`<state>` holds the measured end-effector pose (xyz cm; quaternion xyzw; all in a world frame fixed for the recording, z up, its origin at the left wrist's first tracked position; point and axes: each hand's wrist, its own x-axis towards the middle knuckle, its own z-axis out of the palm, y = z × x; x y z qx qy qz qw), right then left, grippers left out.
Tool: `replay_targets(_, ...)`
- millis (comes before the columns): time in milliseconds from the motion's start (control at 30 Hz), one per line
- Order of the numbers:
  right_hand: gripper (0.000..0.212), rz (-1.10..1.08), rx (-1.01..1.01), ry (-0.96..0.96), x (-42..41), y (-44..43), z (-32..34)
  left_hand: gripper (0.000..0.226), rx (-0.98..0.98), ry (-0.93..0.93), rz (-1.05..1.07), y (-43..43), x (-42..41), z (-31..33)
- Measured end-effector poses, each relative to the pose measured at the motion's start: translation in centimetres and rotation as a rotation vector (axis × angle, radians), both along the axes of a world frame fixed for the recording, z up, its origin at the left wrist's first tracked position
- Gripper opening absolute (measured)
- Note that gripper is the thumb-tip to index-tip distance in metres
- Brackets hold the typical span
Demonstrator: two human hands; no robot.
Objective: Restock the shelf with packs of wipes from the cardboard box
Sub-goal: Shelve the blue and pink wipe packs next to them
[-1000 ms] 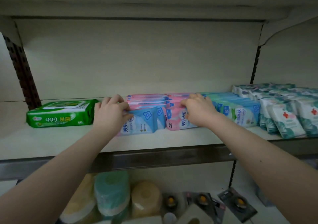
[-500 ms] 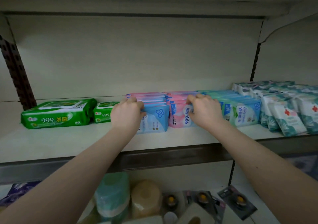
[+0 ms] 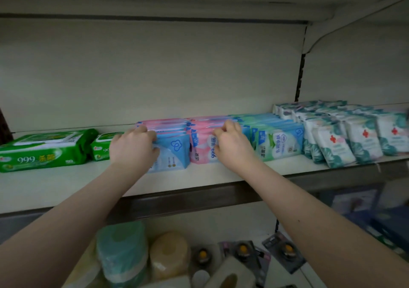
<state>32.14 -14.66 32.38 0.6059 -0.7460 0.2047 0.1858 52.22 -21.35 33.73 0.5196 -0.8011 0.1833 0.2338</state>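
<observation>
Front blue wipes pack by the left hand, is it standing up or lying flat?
Standing: the blue pack faces outward, bottom edge on the shelf; the left hand grips its top corner.

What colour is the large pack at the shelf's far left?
The pack is green; head view.

The left hand (image 3: 132,148) covers the left side of the front blue pack (image 3: 174,152) and the right end of the small green pack (image 3: 103,146). The right hand (image 3: 232,146) hides the right side of the front pink pack (image 3: 201,150), so its big writing stops partway. The big green pack (image 3: 44,152) runs off the left edge. The white packs with red crosses (image 3: 363,137) run off the right edge. The small print on the packs is too tiny to read. Below the shelf (image 3: 66,188), the rolls (image 3: 121,252) look blurry, and the bottom edge cuts them off.
</observation>
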Motion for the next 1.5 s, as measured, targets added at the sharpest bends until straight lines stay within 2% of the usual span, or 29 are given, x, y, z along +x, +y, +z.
replay_targets(133, 0.049, 0.078, -0.037, -0.050, -0.7, 2.4, 0.0, 0.056, 0.046, -0.013, 0.059, 1.1, -0.6, -0.3)
replay_targets(200, 0.047, 0.110, -0.075, -0.104, -1.5, 4.0, 0.1, 0.062, 0.006, 0.015, 0.056, 2.0, -1.3, -0.3)
replay_targets(367, 0.041, 0.196, -0.246, -0.283, -4.9, 9.4, 0.6, 0.055, -0.061, 0.134, -0.058, 6.9, -6.0, -0.4)
replay_targets(500, 0.035, 0.238, -0.353, -0.395, -9.2, 14.5, -1.2, 0.051, -0.089, 0.232, -0.243, 12.0, -12.6, -1.8)
replay_targets(633, 0.035, 0.172, -0.380, -0.470, -15.8, 20.1, -4.1, 0.067, -0.030, 0.234, -0.376, 17.3, -20.8, -3.7)
replay_targets(833, 0.033, 0.049, -0.415, -0.604, -24.2, 28.7, -8.4, 0.059, 0.004, 0.256, -0.610, 24.3, -31.9, -6.4)
replay_targets(967, 0.030, -0.082, -0.458, -0.733, -29.1, 35.8, -12.9, 0.052, 0.114, 0.289, -0.809, 31.0, -38.7, -10.1)
replay_targets(1100, 0.025, -0.225, -0.473, -0.872, -31.8, 43.2, -18.4, 0.050, 0.271, 0.189, -1.006, 37.1, -43.7, -15.8)
replay_targets(1200, 0.020, -0.362, -0.454, -0.898, -33.0, 47.8, -21.8, 0.038, 0.413, 0.119, -1.108, 40.8, -46.6, -19.3)
replay_targets(1400, 0.016, -0.654, -0.375, -1.081, -34.2, 55.2, -29.8, 0.034, 0.644, -0.293, -1.278, 47.4, -51.1, -27.2)
replay_targets(1500, 0.020, -0.782, -0.195, -1.157, -34.0, 57.3, -35.6, 0.031, 0.780, -0.492, -1.264, 49.7, -52.0, -33.0)
